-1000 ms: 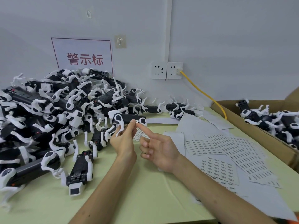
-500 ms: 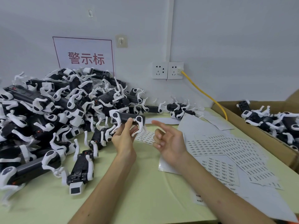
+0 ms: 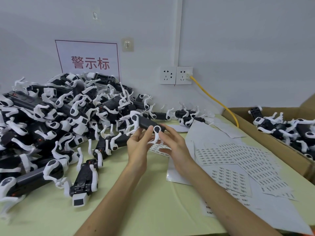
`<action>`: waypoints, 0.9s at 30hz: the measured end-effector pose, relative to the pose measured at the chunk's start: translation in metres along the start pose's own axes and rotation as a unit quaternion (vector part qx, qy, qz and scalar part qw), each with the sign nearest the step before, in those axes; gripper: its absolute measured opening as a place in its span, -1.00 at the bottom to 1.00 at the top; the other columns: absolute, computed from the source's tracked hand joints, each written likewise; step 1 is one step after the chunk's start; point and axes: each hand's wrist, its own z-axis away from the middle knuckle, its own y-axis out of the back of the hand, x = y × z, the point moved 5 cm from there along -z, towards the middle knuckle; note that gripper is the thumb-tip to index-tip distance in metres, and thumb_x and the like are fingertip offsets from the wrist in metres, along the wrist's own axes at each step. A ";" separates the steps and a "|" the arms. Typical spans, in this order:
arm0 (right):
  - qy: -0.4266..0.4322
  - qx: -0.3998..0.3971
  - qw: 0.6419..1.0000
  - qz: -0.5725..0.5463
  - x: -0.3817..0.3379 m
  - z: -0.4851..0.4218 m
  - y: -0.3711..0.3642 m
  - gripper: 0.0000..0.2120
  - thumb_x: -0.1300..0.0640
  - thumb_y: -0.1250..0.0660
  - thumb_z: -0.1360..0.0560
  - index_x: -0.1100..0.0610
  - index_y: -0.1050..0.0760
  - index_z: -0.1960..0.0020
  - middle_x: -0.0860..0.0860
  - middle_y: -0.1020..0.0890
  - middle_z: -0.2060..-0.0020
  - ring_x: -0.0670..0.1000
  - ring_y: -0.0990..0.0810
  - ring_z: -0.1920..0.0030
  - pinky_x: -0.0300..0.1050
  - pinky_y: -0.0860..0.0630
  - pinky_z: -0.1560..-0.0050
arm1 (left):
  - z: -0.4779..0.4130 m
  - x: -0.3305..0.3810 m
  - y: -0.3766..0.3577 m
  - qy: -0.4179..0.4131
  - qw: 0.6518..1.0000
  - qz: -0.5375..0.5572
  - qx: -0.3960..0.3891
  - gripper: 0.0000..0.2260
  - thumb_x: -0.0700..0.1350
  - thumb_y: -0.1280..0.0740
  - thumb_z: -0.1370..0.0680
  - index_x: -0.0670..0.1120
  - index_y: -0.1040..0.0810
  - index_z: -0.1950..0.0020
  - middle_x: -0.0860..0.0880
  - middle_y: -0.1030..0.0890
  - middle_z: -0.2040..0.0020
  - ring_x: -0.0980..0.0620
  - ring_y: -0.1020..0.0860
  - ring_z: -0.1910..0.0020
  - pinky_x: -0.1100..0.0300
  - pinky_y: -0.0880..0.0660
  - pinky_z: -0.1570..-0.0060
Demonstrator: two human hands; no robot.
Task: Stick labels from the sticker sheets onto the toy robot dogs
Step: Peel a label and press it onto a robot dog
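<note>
A black-and-white toy robot dog [image 3: 146, 124] is held above the table at the middle. My left hand [image 3: 139, 145] grips its body from below, thumb and fingers round it. My right hand [image 3: 173, 143] has come in from the right and its fingers touch the dog's right end; whether it grips the dog I cannot tell. White sticker sheets [image 3: 226, 157] printed with rows of small labels lie spread on the table to the right of my hands. One small sheet [image 3: 159, 149] lies right under the held dog.
A big heap of toy robot dogs [image 3: 56, 120] fills the table's left side up to the wall. A cardboard box [image 3: 274, 142] at the right holds several more dogs. A yellow cable [image 3: 214, 99] runs from the wall socket [image 3: 184, 75] down behind the box.
My right hand drew back from the dog with its finger pointing, then moved in again to the dog's right end. My left hand has turned the dog and shifted it to the right.
</note>
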 end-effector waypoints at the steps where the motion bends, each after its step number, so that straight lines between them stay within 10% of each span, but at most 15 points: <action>1: 0.002 -0.002 1.000 -0.002 0.000 0.000 0.000 -0.61 -0.08 -0.46 -0.41 -0.09 -0.62 -0.24 0.11 -0.68 -0.14 0.13 -0.66 -0.21 0.20 -0.54 -0.28 | 0.000 0.000 0.000 -0.004 1.000 -0.001 -0.001 -0.71 -0.15 -0.44 -0.60 -0.29 -0.60 -0.25 -0.04 -0.72 0.09 0.07 -0.66 0.15 0.18 -0.62 0.03; 27: -0.010 -0.027 1.000 -0.003 0.004 0.000 -0.001 -0.64 -0.07 -0.44 -0.44 -0.07 -0.60 -0.22 0.08 -0.71 -0.11 0.01 -0.70 -0.08 -0.14 -0.59 0.01 | -0.002 0.002 0.004 -0.060 0.995 -0.075 -0.007 -0.94 -0.16 -0.43 -0.62 -0.10 -0.67 -0.08 -0.06 -0.72 0.20 0.05 -0.65 0.20 0.10 -0.61 -0.02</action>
